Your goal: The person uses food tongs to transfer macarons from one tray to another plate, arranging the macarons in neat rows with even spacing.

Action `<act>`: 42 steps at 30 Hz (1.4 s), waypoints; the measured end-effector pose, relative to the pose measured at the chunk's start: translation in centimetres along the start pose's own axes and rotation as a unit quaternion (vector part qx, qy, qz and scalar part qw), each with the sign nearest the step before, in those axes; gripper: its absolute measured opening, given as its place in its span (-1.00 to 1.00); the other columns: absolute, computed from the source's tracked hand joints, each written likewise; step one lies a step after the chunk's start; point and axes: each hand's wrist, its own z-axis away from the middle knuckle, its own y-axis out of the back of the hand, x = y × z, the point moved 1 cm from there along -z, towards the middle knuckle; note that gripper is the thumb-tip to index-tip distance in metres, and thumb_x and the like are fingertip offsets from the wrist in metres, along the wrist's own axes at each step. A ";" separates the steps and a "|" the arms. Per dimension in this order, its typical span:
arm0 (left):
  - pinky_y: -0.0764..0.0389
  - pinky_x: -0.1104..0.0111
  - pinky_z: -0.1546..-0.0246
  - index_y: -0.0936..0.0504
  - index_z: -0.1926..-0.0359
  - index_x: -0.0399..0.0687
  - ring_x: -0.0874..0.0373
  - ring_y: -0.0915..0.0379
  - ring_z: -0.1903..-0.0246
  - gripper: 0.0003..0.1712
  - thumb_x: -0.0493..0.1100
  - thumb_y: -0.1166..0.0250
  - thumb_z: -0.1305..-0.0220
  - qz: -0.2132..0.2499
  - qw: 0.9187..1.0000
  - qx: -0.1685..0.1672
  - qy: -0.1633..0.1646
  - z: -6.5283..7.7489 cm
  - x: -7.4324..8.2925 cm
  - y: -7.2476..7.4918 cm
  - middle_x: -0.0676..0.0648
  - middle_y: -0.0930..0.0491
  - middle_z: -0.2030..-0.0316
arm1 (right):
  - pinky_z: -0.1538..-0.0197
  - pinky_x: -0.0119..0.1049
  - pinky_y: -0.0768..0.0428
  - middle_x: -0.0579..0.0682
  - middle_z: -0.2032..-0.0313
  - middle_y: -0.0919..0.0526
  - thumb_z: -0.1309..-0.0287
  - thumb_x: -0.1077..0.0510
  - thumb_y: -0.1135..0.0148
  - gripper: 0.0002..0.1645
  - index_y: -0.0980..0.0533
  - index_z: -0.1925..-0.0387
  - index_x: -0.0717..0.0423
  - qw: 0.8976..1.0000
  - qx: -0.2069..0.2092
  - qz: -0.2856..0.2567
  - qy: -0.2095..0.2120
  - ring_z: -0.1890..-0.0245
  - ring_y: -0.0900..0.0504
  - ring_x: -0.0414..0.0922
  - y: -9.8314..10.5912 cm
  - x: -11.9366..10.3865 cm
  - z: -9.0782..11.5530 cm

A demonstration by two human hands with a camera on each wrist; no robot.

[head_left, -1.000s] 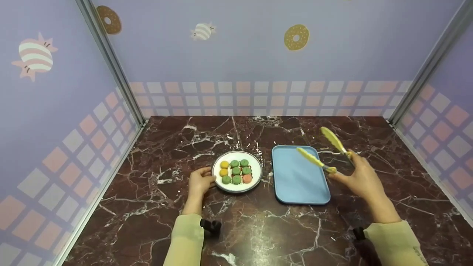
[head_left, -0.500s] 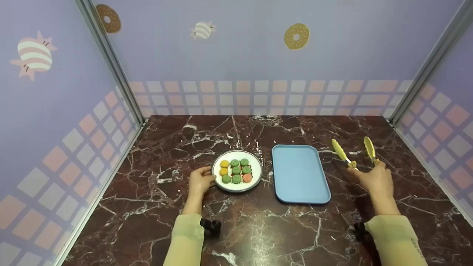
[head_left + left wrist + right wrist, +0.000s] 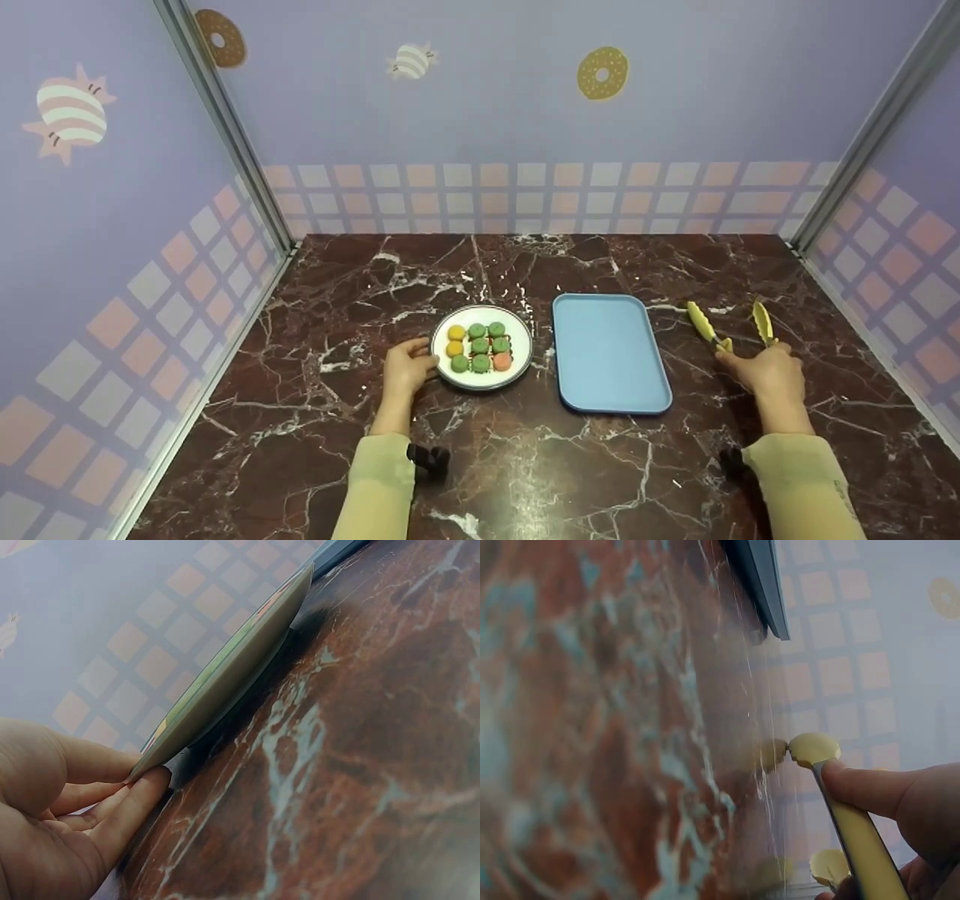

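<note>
My left hand [image 3: 405,369] pinches the near-left rim of a white plate [image 3: 480,382] with a dark edge line. In the left wrist view the thumb lies over the rim of the plate [image 3: 232,686] and fingers lie beneath it. Small round pieces sit on it in rows: several green ones [image 3: 480,346], two yellow [image 3: 454,349] and one orange [image 3: 502,361]. My right hand [image 3: 772,379] holds yellow-tipped food tongs [image 3: 701,321], their arms spread and nothing between them. In the right wrist view the thumb presses one arm of the tongs [image 3: 862,847], its tip close over the tabletop.
A blue rectangular tray [image 3: 611,352] lies between the plate and the tongs. The dark red marbled table [image 3: 525,465] meets a purple patterned wall [image 3: 495,112] at the back, with similar walls on both sides. Small white crumbs are scattered behind the plate.
My right hand has carried the tongs rightward from over the tray to the table's right side, then lowered them. The left hand and plate have stayed in place.
</note>
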 end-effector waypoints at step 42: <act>-0.88 0.23 0.16 -0.49 -0.28 -0.53 -0.23 -0.72 0.04 -0.45 -0.54 -0.26 -0.25 0.017 1.000 -0.001 0.005 0.0 -0.1 -0.1 -0.54 -0.55 -0.17 | -0.35 0.59 -0.32 0.90 -0.26 0.10 -0.12 -0.40 -0.36 0.52 0.19 -0.36 0.79 0.998 -0.036 0.024 -0.047 -0.30 -0.03 0.75 -0.2 0.1 -0.3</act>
